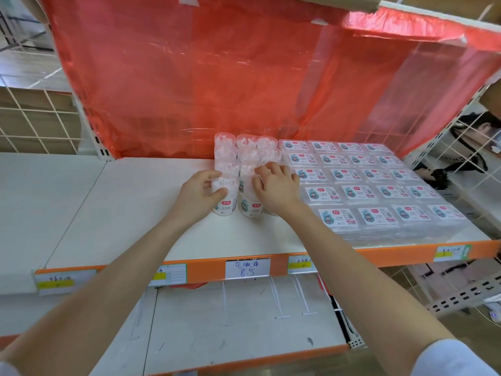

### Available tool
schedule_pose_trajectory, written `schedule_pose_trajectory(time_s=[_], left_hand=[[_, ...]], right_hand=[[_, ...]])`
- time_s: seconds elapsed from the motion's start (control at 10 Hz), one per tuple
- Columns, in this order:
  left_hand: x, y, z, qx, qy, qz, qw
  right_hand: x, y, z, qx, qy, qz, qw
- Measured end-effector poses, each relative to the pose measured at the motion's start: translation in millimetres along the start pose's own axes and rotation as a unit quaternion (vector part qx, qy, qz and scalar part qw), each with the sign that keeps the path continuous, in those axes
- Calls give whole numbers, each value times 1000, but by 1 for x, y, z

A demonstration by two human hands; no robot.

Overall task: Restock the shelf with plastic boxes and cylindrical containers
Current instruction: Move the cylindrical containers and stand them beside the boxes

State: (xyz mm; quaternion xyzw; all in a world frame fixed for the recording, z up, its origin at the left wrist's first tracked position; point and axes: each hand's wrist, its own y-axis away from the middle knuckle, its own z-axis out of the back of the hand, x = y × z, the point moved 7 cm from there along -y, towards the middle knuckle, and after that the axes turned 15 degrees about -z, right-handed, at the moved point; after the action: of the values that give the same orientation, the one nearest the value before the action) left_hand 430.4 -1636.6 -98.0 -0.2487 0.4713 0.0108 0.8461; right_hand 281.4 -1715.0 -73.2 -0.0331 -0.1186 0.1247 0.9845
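Cylinders of clear plastic stand in three files on the shelf, running back to the red sheet. Each is packed with white picks and carries a label low on its wall. Our left hand grips the left cylinder of the front row near its top, thumb on the near side and fingers curled round the far side. Our right hand lies over the front of the other two files, fingers bent down onto their tops. The right one is almost wholly hidden under the palm, so we cannot tell how firmly it is held. Boxes, flat and clear, lie against the cylinders' right side in a grid four across and five deep, stacked in layers. Each has a printed label on its lid, and what they hold does not show. A handwritten tag sits on the shelf's orange edge below our hands.
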Motion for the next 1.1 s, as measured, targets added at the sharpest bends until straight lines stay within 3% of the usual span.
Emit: schedule_pose_trajectory(time_s=[0.2,1.1], left_hand=[[-2,2,-4,-28,10,17,999],[-16,-3,-20,4,81,45,996]], right_hand=[[1,1,1,-3,0,1,1000],[0,-1,-1,-8,-9,5,1000]])
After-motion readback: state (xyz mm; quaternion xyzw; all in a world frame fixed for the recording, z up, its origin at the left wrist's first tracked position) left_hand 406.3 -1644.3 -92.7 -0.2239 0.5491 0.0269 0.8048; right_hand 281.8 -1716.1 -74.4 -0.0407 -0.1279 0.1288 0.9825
